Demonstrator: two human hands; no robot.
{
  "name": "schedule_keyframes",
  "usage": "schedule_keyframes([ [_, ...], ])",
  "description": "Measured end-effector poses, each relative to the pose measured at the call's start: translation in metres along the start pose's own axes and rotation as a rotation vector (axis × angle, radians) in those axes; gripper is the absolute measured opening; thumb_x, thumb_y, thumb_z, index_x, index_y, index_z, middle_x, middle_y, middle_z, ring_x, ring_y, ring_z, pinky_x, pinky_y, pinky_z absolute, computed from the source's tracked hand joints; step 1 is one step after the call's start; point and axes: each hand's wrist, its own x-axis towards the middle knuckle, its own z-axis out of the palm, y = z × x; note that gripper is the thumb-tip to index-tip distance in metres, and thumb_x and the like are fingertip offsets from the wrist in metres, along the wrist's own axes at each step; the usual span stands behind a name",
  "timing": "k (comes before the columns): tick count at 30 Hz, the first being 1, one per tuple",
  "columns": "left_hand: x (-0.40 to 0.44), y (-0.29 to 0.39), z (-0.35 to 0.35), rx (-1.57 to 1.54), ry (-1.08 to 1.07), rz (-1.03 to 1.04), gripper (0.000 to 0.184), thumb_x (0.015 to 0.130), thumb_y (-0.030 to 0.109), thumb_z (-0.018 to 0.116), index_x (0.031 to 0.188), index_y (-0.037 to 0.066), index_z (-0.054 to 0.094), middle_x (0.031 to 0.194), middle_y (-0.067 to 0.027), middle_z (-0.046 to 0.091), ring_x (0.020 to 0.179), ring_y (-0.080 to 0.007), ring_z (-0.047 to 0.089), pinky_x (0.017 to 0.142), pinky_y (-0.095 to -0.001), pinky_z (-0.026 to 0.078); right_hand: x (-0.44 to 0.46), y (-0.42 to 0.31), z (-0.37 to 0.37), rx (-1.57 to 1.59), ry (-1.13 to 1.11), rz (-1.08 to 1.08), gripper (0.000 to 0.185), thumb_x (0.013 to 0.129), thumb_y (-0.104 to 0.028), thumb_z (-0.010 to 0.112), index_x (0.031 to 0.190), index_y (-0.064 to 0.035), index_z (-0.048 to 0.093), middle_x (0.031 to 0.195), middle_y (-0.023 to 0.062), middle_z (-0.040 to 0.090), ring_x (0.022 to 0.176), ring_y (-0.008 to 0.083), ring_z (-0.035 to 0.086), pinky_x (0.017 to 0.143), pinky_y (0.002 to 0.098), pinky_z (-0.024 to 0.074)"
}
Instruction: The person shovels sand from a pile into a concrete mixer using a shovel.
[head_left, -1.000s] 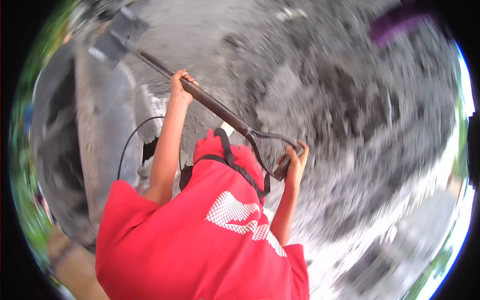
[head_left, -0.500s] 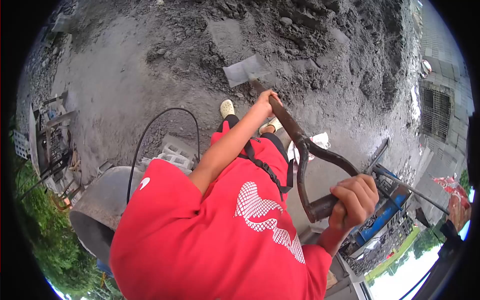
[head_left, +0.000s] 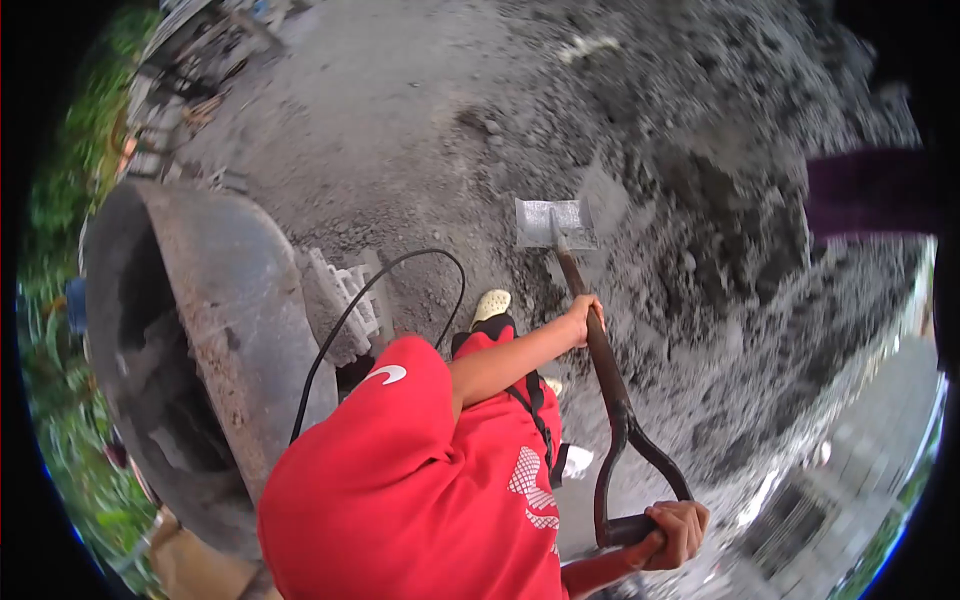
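Note:
A shovel [head_left: 600, 365] with a brown shaft and a Y-shaped grip slants down in front of me. My left hand [head_left: 581, 318] is wrapped round the lower shaft. My right hand [head_left: 680, 533] is closed on the crossbar of the grip. The flat grey blade [head_left: 537, 222] lies low over the ground beside the grey sand heap [head_left: 700, 220], with no load visible on it. Whether its edge touches the ground I cannot tell. Just short of the blade, my foot in a cream clog [head_left: 492, 303] stands on the grit.
On the left a large metal mixer drum [head_left: 255, 300] stands with its mouth facing left. A black cable [head_left: 345, 315] loops past hollow concrete blocks [head_left: 350, 300]. A blurred purple shape [head_left: 870, 190] juts in at the right. A block wall [head_left: 860, 470] stands lower right.
My view has swung left, bringing the mixer drum closer into sight. Both hands keep their hold on the shovel, whose shaft now points more nearly straight ahead.

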Motion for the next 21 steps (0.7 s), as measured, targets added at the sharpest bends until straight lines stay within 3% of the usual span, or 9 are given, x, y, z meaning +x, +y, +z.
schedule_keyframes([
  [8,-0.082,0.136,-0.036,-0.272,-0.06,0.373,0.02,0.064,0.016,0.053,0.05,0.013,0.04,0.047,0.0002,0.044,0.04,-0.0171,0.042,0.043,-0.0318,0.039,0.072,-0.001,0.091,0.284,-0.159,-0.199,0.022,0.069,-0.02,0.044,0.057,-0.0037,0.052,0.047,0.0063,0.049,0.043,0.0185,0.05,0.054,0.033,0.0385],
  [9,-0.085,0.153,-0.048,-0.416,-0.057,0.339,0.018,0.064,0.016,0.053,0.051,0.013,0.04,0.047,-0.0003,0.044,0.04,-0.0172,0.042,0.044,-0.0331,0.039,0.077,-0.003,0.102,0.321,-0.177,-0.197,0.021,0.068,-0.02,0.045,0.056,-0.0038,0.052,0.047,0.0064,0.048,0.044,0.0186,0.05,0.054,0.0335,0.039],
  [10,-0.096,0.161,-0.056,-0.373,-0.055,0.452,0.017,0.064,0.017,0.053,0.052,0.013,0.041,0.047,-0.0004,0.044,0.04,-0.0173,0.042,0.044,-0.0331,0.04,0.084,-0.006,0.113,0.342,-0.197,-0.215,0.021,0.067,-0.019,0.045,0.055,-0.0039,0.052,0.047,0.0063,0.048,0.044,0.0185,0.05,0.054,0.0335,0.0391],
  [12,-0.118,0.171,-0.072,-0.431,-0.114,0.504,0.018,0.066,0.016,0.054,0.052,0.014,0.043,0.047,-0.0017,0.044,0.04,-0.017,0.043,0.042,-0.0303,0.039,0.097,-0.01,0.129,0.371,-0.244,-0.236,0.019,0.066,-0.019,0.045,0.055,-0.0041,0.052,0.047,0.0062,0.048,0.043,0.0183,0.049,0.054,0.0334,0.0393],
  [18,-0.138,0.183,-0.107,-0.646,-0.012,0.587,0.02,0.069,0.019,0.052,0.053,0.016,0.042,0.047,-0.0014,0.041,0.042,-0.0175,0.042,0.042,-0.032,0.038,0.128,-0.013,0.167,0.522,-0.371,-0.235,0.017,0.065,-0.018,0.046,0.055,-0.006,0.054,0.047,0.0048,0.052,0.044,0.0197,0.053,0.054,0.0323,0.0422],
  [20,-0.117,0.181,-0.129,-0.55,-0.082,0.667,0.024,0.073,0.022,0.053,0.054,0.017,0.039,0.048,0.0004,0.035,0.041,-0.0169,0.038,0.042,-0.0324,0.035,0.144,-0.01,0.178,0.572,-0.383,-0.243,0.014,0.062,-0.016,0.048,0.055,-0.0065,0.055,0.049,0.0046,0.053,0.045,0.0199,0.054,0.056,0.0325,0.0431],
  [21,-0.114,0.173,-0.138,-0.488,-0.214,0.715,0.027,0.076,0.022,0.052,0.055,0.019,0.036,0.049,0.0024,0.031,0.042,-0.0152,0.035,0.041,-0.031,0.032,0.151,-0.004,0.181,0.582,-0.436,-0.25,0.011,0.059,-0.015,0.049,0.056,-0.0069,0.055,0.051,0.005,0.054,0.046,0.0196,0.054,0.057,0.0328,0.0439],
])
